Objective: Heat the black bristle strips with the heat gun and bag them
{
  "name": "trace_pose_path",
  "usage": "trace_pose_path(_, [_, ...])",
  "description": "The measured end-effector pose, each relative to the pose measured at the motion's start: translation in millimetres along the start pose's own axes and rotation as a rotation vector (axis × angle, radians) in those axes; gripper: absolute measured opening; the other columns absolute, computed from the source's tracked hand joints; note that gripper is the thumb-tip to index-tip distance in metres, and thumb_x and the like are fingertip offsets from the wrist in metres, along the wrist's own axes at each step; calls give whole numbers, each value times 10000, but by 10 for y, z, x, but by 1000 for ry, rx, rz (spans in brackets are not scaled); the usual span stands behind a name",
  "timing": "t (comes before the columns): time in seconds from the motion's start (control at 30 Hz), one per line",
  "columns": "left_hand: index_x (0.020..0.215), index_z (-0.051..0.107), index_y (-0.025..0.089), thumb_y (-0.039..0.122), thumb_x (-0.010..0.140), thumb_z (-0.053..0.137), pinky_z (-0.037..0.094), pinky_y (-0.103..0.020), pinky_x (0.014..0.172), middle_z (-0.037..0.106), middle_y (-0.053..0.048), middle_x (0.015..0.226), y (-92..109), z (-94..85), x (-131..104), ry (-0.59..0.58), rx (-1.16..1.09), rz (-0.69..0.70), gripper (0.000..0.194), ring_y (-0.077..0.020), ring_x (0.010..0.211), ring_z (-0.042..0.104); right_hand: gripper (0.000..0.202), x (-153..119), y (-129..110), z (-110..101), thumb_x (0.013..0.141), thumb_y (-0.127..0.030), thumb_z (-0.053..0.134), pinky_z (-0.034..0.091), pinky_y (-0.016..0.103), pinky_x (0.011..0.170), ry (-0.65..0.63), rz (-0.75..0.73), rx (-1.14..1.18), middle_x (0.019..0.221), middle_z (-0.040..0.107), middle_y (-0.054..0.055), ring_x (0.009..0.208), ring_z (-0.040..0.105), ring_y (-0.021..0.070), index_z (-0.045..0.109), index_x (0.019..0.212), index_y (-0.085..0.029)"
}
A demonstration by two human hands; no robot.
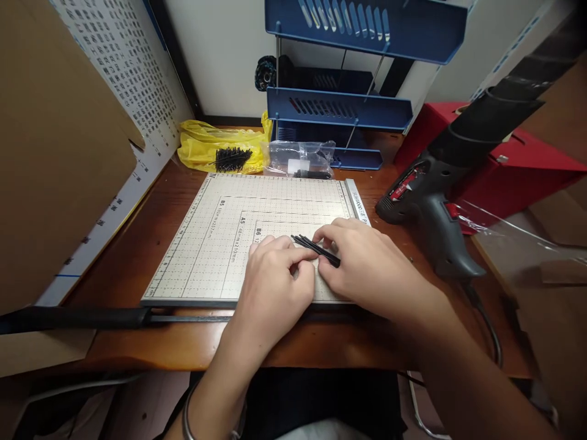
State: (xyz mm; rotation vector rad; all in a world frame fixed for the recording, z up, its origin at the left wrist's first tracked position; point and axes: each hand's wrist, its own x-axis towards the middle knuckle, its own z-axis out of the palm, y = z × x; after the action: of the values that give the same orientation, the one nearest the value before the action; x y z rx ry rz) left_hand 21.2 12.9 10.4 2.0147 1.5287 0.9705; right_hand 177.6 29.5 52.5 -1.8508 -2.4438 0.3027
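Note:
Several thin black tubes (316,247), lying in a small slanted bundle, are between my two hands over the paper trimmer board (206,244). My right hand (367,256) is closed around the right end of the bundle, with thumb and fingers on it. My left hand (279,281) rests at the board's near edge, its fingers curled and its index fingertip touching the tubes. Whether the left thumb also presses on them is hidden. The trimmer's blade arm with a black handle (114,318) lies along the front edge, partly behind my left wrist.
A heat gun (422,177) stands at the right before a red box (527,153). Behind the board lie a yellow bag (197,143), a bundle of short black pieces (233,159) and a clear plastic bag (279,156). Blue shelves (339,104) rise at the back; cardboard (59,153) stands left.

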Motion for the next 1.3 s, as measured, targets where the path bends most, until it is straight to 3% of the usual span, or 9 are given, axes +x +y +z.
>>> trace_pose_path(0.2, [738, 762, 221, 113, 845, 504, 428, -311, 591, 687, -7, 721, -32, -46, -74, 247, -287, -91, 299, -162, 650, 591, 218, 96, 0, -120, 875, -273, 524, 350, 331, 668, -77, -50, -211, 952, 715, 111, 859, 638, 252, 714, 910, -173])
trace_pose_path(0.33, [780, 783, 235, 123, 850, 500, 408, -304, 564, 641, 7, 680, -34, -46, -94, 313, -327, -95, 312, -149, 601, 537, 190, 211, -71, -193, 839, -216, 565, 314, 322, 607, -161, -102, -317, 863, 722, 137, 777, 652, 253, 742, 872, -156])
trace_pose_path(0.5, [772, 775, 225, 119, 867, 504, 387, -297, 543, 610, 4, 663, -38, -50, -139, 375, -341, -61, 306, -143, 589, 511, 244, 264, -154, -259, 826, -81, 539, 346, 312, 625, -134, -156, -382, 788, 715, 146, 743, 658, 240, 773, 848, -145])
trace_pose_path(0.6, [744, 771, 208, 108, 859, 511, 371, -284, 518, 587, 13, 623, -54, -57, -159, 338, -355, 36, 301, -124, 545, 486, 198, 359, -129, -290, 806, -110, 565, 341, 306, 619, -160, -148, -354, 752, 695, 125, 711, 618, 217, 758, 785, -147])
trace_pose_path(0.7, [764, 782, 200, 107, 854, 519, 396, -271, 525, 617, 16, 621, -61, -50, -155, 216, -357, 128, 293, -119, 544, 524, 144, 529, -37, -362, 814, -192, 629, 334, 292, 614, -269, -112, -139, 659, 626, 52, 643, 518, 154, 721, 709, -159])
trace_pose_path(0.8, [919, 787, 193, 151, 901, 553, 456, -285, 609, 733, 1, 757, -40, -18, -132, 177, -266, 15, 238, -137, 611, 605, 185, 660, 46, -449, 848, -262, 668, 313, 279, 607, -314, -74, 144, 600, 512, -15, 601, 407, 101, 696, 694, -164])
trace_pose_path(0.9, [971, 756, 189, 226, 948, 594, 458, -309, 642, 752, -7, 789, -7, 36, -113, 202, -157, -75, 168, -159, 634, 627, 234, 695, 70, -468, 854, -279, 681, 301, 282, 604, -269, -29, 256, 580, 446, -36, 595, 359, 89, 649, 653, -164])
trace_pose_path(1.07, [924, 766, 189, 222, 986, 561, 443, -366, 730, 739, -46, 824, 2, 121, -112, 191, 74, 1, 216, -229, 795, 642, 115, 684, 20, -336, 782, -196, 674, 377, 281, 650, -243, -23, 102, 634, 599, 10, 669, 510, 129, 700, 673, -175])
trace_pose_path(1.3, [1252, 747, 175, 233, 1008, 474, 393, -442, 767, 690, -86, 826, -3, 135, -104, 55, 367, -22, 370, -303, 877, 628, 153, 675, -150, -295, 760, -202, 652, 378, 296, 569, -305, -126, -239, 824, 705, 133, 733, 594, 205, 754, 847, -129])
